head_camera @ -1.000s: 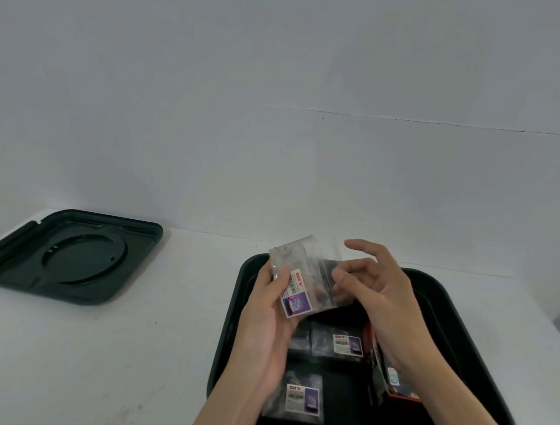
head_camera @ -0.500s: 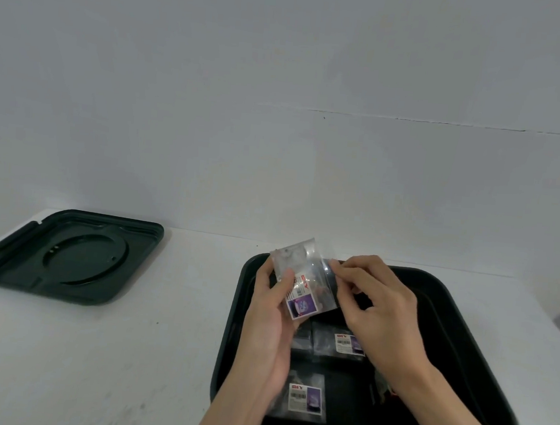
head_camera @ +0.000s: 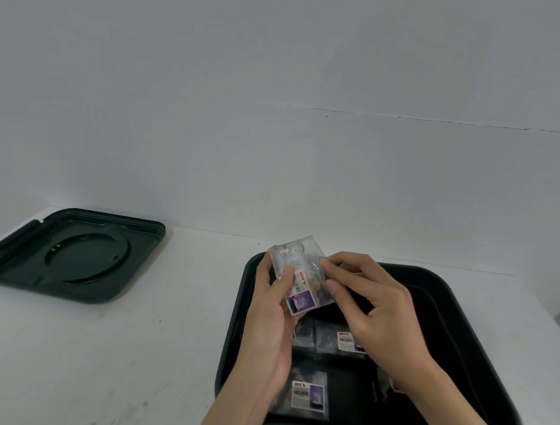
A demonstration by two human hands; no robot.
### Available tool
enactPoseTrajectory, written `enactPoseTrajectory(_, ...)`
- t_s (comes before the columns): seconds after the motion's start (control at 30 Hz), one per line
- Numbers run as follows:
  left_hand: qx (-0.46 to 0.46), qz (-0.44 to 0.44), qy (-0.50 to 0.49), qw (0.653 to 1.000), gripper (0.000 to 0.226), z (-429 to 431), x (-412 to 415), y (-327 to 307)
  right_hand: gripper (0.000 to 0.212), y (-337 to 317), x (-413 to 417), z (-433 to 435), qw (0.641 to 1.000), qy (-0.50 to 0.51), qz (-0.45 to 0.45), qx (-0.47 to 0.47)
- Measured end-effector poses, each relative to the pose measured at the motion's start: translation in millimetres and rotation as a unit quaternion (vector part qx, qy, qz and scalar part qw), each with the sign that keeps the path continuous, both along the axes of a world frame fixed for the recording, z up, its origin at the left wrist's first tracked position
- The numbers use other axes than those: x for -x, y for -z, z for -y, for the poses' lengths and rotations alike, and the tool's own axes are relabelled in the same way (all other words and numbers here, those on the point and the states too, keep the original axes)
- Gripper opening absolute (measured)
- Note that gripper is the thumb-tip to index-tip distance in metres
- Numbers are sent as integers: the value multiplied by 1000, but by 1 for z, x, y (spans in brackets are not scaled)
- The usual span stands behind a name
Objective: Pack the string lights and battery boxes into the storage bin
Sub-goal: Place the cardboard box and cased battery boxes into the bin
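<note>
Left hand and right hand both pinch a clear packet above the dark storage bin, more packets lying beneath them.

On the table, the storage bin sits to the right, and its lid lies well apart to the left, near the wall behind. Inside the bin lie two packets, one nearer, one farther. Above the bin, a third packet sits between the left hand and right hand.
</note>
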State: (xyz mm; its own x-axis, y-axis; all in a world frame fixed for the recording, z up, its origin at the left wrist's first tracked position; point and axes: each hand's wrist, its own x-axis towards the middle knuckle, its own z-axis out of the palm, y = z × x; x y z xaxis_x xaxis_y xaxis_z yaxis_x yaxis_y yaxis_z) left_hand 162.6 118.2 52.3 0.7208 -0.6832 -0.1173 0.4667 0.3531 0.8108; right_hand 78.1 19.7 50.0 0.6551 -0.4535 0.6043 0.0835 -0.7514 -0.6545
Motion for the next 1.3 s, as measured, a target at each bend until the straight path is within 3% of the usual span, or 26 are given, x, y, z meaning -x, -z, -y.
enactPoseTrajectory(0.33,6,2,14,1000,36,-1,1,0,37,-5,3,0,994,-30,-24,-100)
enactPoseTrajectory(0.57,32,-18,21,999,35,-1,1,0,27,-13,4,3,966,-3,27,-256)
enactPoseTrajectory(0.67,37,-21,20,999,35,-1,1,-1,26,-9,2,2,981,67,3,-182)
enactPoseTrajectory(0.83,32,-14,21,999,35,-1,1,0,34,-3,1,-1,990,91,-18,-106)
enactPoseTrajectory(0.93,30,-14,19,999,37,-1,0,1,30,-1,1,-1,991,95,3,-93)
enactPoseTrajectory(1.1,22,-7,10,1000,44,1,1,3,24,6,1,2,989,91,0,119)
enactPoseTrajectory(1.3,7,-3,-6,1000,38,2,0,3,19,6,2,5,984,56,-32,167)
